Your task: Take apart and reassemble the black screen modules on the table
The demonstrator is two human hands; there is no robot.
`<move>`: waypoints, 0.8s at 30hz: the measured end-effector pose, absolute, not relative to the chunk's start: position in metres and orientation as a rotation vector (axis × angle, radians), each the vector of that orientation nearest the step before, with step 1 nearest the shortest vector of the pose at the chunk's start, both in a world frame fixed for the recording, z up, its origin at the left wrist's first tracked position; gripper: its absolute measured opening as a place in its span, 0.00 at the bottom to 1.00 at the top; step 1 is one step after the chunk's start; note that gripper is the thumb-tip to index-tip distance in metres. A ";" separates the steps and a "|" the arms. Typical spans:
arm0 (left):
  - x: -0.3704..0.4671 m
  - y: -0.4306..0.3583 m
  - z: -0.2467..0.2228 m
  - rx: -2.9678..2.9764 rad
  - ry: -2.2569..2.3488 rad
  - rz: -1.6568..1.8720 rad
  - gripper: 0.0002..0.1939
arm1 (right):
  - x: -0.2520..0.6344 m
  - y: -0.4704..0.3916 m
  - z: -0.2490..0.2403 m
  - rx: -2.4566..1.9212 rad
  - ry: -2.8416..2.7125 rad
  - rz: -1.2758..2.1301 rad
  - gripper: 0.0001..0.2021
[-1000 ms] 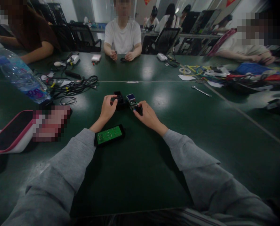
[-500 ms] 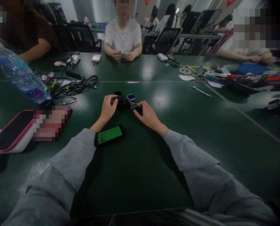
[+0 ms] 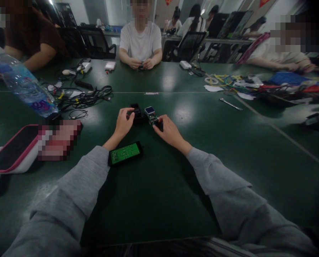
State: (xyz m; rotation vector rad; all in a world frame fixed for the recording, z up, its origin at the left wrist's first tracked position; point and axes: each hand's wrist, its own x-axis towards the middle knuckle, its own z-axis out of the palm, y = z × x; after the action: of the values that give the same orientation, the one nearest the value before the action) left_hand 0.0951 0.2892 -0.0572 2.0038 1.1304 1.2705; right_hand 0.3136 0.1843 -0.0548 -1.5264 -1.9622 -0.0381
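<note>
My left hand (image 3: 124,121) is closed on the near-left side of a small black plastic case (image 3: 136,111), which lies on the green table. Beside it, my right hand (image 3: 170,130) grips the near end of a small circuit board (image 3: 151,117). A little screen (image 3: 149,110) sits on the board's far end. Board and case are apart, only a narrow gap between them. Closer to me, by my left wrist, lies a black housing (image 3: 141,150) with a green circuit board (image 3: 125,152) in it. My fingers partly hide both held things.
On the left are a tilted plastic bottle (image 3: 28,84), a pink-edged phone-like device (image 3: 17,150) and tangled black cables (image 3: 89,97). A wrench (image 3: 230,104) and a cable heap (image 3: 255,84) lie to the right. Across the table sits a person in a white shirt (image 3: 140,41).
My hands and the things in them have stayed practically still. Across the table, the person's hands have come closer together. The person at left has shifted an arm.
</note>
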 end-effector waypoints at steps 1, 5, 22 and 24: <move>0.095 0.289 -0.057 2.006 1.132 1.274 0.10 | 0.314 0.185 -0.055 -1.528 -1.960 -0.037 0.11; 0.096 0.290 -0.058 2.011 1.131 1.279 0.09 | 0.314 0.185 -0.056 -1.537 -1.946 -0.048 0.12; 0.093 0.291 -0.059 1.955 1.134 1.248 0.10 | 0.306 0.178 -0.047 -1.556 -1.968 -0.207 0.14; 0.092 0.296 -0.063 1.894 1.145 1.261 0.10 | 0.298 0.172 -0.042 -1.507 -1.950 -0.223 0.15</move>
State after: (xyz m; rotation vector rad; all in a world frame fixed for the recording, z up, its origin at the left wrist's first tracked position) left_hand 0.0919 0.2961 -0.0627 1.8943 1.1450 1.2609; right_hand 0.2983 0.1721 -0.0415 -1.5066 -1.9500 -0.2230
